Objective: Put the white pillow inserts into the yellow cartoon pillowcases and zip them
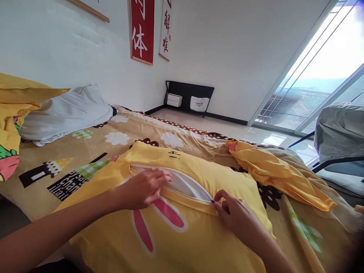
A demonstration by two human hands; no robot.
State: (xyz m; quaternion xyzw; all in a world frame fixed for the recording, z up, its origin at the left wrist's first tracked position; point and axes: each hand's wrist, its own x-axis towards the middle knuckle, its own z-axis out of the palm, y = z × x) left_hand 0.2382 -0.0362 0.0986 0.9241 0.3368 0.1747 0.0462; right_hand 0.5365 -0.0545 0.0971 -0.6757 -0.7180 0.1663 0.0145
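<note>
A yellow pillowcase (pixel 204 239) with pink rabbit ears lies in front of me, its zipped side partly open. Through the gap shows a white pillow (pixel 184 185). My left hand (pixel 149 187) is closed on the near edge of the opening, toward its left end; the exact hold of its fingertips is partly hidden. At the right end of the gap, the thumb and forefinger of my right hand (pixel 231 212) pinch the small dark zipper pull (pixel 213 201).
A patterned tan blanket (pixel 93 146) covers the bed. Another yellow cloth (pixel 273 170) lies crumpled at right. White pillow (pixel 71 110) and yellow bedding (pixel 25 89) sit at left. A grey-covered chair (pixel 338 132) stands beside the bed at right.
</note>
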